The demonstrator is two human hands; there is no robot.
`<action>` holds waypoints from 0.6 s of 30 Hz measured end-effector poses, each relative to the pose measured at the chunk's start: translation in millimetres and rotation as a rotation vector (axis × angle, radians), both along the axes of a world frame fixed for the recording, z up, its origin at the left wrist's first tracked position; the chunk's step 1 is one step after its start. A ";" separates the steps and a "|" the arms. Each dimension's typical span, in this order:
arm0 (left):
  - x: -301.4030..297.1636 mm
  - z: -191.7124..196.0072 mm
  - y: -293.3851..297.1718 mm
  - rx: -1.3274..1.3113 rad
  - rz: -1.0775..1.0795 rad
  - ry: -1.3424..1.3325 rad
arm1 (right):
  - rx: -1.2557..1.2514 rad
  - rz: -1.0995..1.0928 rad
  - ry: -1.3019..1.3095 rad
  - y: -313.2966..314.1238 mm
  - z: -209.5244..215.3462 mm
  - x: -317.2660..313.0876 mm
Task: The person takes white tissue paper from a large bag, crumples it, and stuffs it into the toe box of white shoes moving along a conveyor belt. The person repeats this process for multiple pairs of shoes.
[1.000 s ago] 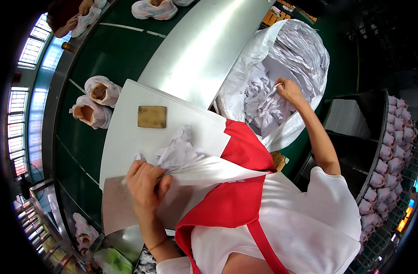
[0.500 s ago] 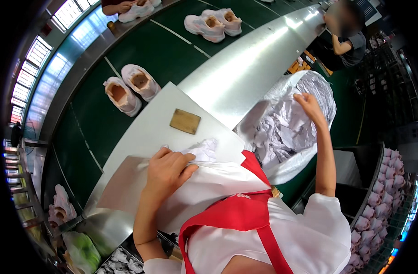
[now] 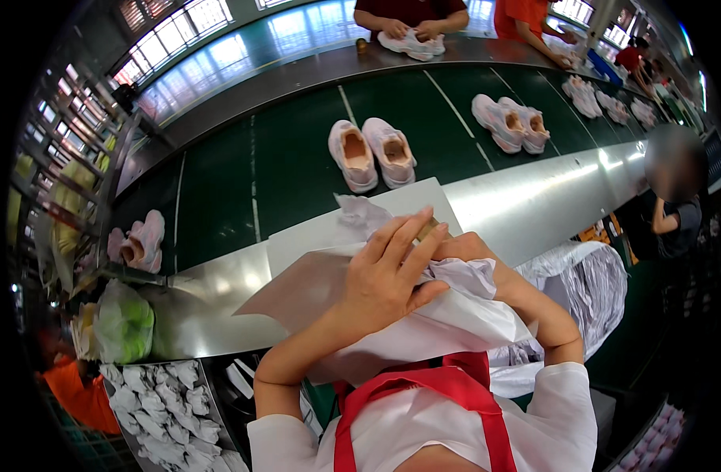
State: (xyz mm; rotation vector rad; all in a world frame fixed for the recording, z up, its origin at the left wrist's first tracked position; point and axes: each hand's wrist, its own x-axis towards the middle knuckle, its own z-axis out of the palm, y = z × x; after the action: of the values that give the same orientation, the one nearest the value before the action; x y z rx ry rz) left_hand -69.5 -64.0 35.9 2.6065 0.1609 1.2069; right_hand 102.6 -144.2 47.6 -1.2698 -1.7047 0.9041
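My left hand (image 3: 390, 271) lies over sheets of white paper (image 3: 376, 346), its fingers stretched out with gaps between them. Right beside it, my right hand (image 3: 467, 250) is curled round a crumpled piece of white paper (image 3: 467, 277); its fingertips are partly hidden. A crumpled paper end (image 3: 364, 214) sticks up beyond my left hand. The paper lies at the near side of a white board (image 3: 297, 236), with its near edge against my red apron (image 3: 415, 385). Between my hands a bit of the tan block (image 3: 428, 231) shows.
A green conveyor (image 3: 215, 204) carries pairs of pale pink shoes (image 3: 376, 153). A sack of paper (image 3: 597, 287) stands to the right. At lower left are a bin of crumpled paper wads (image 3: 168, 409) and a bag with green contents (image 3: 124, 322). Co-workers (image 3: 412, 20) work across the conveyor.
My right hand has left the sack and come to the paper beside my left hand, now with crumpled paper in it. My left hand's fingers have straightened. The view has turned left.
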 end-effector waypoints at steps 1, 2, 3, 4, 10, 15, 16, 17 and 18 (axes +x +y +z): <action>-2.9 -2.4 5.1 -0.018 0.051 0.000 | -0.065 0.064 0.004 6.2 1.5 -0.2; -6.0 -4.8 4.5 -0.070 0.070 -0.033 | -0.134 0.130 0.007 11.7 2.1 3.3; -10.9 -4.5 7.3 -0.075 0.094 -0.016 | -0.204 0.192 0.008 16.8 3.0 4.6; -16.2 -3.6 11.2 -0.080 0.116 0.000 | -0.171 0.124 -0.011 19.6 7.0 1.6; -38.5 5.4 42.2 0.049 0.416 -0.135 | 0.313 -0.588 -0.114 24.2 37.5 31.7; -37.2 4.6 44.9 0.071 0.508 -0.078 | 0.496 -0.454 -0.445 -19.0 34.3 -52.5; -39.0 11.9 40.4 -0.102 0.410 -0.090 | 0.571 -0.339 -0.693 -15.4 26.7 -67.0; -42.0 19.3 33.7 -0.273 0.311 -0.098 | 0.521 -0.370 -0.653 -2.3 13.8 -70.6; -44.2 25.0 27.4 -0.444 0.212 -0.109 | 0.471 -0.398 -0.616 13.7 -0.7 -70.2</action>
State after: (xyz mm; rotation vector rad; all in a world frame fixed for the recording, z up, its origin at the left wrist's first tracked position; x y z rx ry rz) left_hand -113.7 -36.6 60.9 2.1739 0.6208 1.2111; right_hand 32.4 -130.4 46.8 -1.5574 -1.8594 -0.1487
